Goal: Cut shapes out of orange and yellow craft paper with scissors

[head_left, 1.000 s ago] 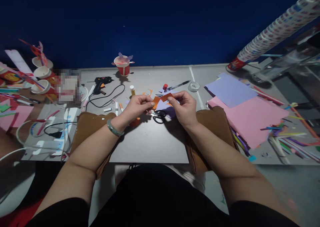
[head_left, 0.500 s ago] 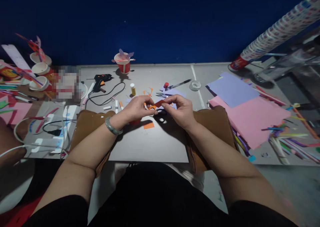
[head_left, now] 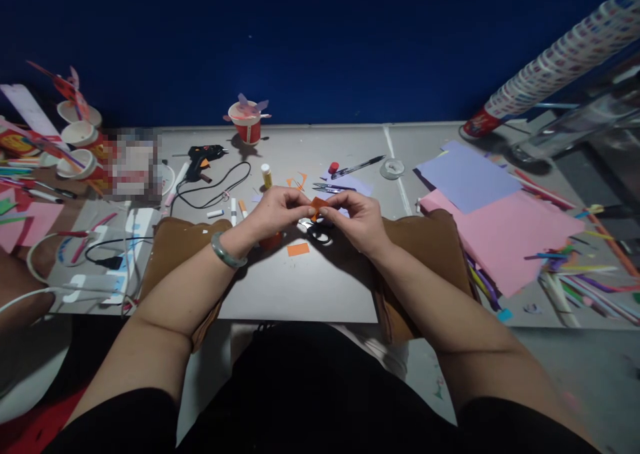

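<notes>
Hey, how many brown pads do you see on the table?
2: one pad is under the left forearm, and a second pad is under the right forearm. Each is partly hidden by the arm; no other shows.

A glue gun [head_left: 201,156], left of center, and an orange paper slip [head_left: 299,249], mid-frame, lie on my gray table [head_left: 300,291].
</notes>
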A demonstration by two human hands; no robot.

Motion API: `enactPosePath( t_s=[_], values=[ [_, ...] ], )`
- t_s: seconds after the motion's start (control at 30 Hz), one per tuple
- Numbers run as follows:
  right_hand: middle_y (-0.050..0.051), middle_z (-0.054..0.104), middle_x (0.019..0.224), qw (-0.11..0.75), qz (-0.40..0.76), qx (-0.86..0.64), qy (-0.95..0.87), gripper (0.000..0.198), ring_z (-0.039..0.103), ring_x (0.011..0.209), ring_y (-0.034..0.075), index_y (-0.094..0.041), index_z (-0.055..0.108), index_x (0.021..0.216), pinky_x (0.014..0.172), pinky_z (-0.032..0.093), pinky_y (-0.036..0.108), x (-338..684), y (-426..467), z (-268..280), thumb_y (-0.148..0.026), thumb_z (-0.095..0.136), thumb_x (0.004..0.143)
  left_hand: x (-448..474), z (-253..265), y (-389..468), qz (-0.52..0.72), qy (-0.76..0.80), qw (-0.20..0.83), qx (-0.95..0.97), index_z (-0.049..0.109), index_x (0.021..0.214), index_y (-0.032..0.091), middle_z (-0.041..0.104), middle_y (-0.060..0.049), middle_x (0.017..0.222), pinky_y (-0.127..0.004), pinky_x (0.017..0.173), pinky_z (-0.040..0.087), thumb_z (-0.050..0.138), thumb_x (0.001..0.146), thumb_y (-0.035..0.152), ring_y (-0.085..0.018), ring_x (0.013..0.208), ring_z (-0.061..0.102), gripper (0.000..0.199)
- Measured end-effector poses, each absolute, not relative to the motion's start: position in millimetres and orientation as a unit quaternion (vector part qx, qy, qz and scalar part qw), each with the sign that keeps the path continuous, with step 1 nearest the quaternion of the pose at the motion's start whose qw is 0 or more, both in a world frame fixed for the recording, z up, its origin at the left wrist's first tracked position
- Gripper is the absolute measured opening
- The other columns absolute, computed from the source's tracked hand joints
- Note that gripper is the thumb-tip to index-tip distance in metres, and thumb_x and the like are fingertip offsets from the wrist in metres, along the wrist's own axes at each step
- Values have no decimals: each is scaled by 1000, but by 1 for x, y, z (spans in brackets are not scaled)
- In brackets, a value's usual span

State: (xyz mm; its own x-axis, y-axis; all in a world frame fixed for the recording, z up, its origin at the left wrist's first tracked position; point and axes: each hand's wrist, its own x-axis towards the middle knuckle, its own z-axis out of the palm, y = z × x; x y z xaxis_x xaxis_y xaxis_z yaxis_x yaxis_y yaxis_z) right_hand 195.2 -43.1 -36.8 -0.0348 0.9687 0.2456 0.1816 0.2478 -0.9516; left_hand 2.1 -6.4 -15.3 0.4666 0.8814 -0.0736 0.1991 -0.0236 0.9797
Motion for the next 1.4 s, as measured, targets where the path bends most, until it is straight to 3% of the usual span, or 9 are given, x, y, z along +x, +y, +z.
enactPosePath(
  t_s=[0.43,0.63,0.7,0.8,0.9,1.0,1.1,1.2,1.4],
  values=[
    [0,68,73,554,366,-503,-553,25,61,67,13,-20,68,77,70,51,30,199,-37,-40,-41,79,79,-2,-12,-2,297,435,550,648,63,64,14,60,1,59,-21,52,37,77,69,27,-7,54,50,19],
    [-2,65,67,567,400,-496,-522,33,56,60,11,-20,66,76,63,50,28,200,-34,-39,-49,82,75,-7,-11,-6,-13,397,504,767,69,65,15,65,0,58,-24,50,32,73,70,22,-10,51,51,9],
    [-2,64,67,561,413,-496,-519,36,55,59,11,-20,66,76,62,50,28,199,-34,-40,-52,83,73,-6,-11,-8,-56,385,472,791,69,64,16,65,0,59,-25,50,31,75,68,22,-10,53,52,10],
    [-2,65,68,551,430,-493,-518,37,56,59,11,-20,66,76,62,51,29,197,-35,-40,-53,83,71,-6,-13,-7,-8,389,453,802,71,72,15,67,-1,64,-25,53,33,80,69,34,-11,57,53,20],
    [-1,67,71,540,440,-487,-527,36,60,64,12,-20,66,76,66,53,29,195,-37,-39,-51,84,71,-4,-17,-5,138,413,476,764,71,82,15,69,-3,75,-24,57,37,78,73,44,-11,63,56,32],
    [0,68,73,524,448,-479,-543,34,61,67,13,-20,66,76,67,53,29,193,-40,-37,-50,82,73,-1,-20,-5,253,417,546,681,68,82,13,69,-5,77,-23,58,41,75,76,39,-10,63,57,27],
    [0,67,71,516,457,-471,-551,32,60,64,13,-20,65,76,65,52,29,193,-42,-36,-47,81,75,4,-18,-7,282,422,594,625,64,77,14,63,-1,64,-21,52,39,73,76,29,-7,52,52,18],
    [0,66,71,513,457,-471,-554,29,59,64,13,-20,64,74,62,51,28,193,-42,-37,-43,81,74,7,-15,-9,301,433,601,601,60,73,15,57,3,57,-20,48,37,69,76,20,-6,47,50,11],
    [0,66,69,481,486,-458,-569,27,59,64,13,-20,63,72,60,50,27,193,-42,-38,-39,82,72,7,-13,-10,328,424,602,592,58,78,15,63,2,62,-18,47,38,66,77,16,-5,47,51,7]
  ],
)
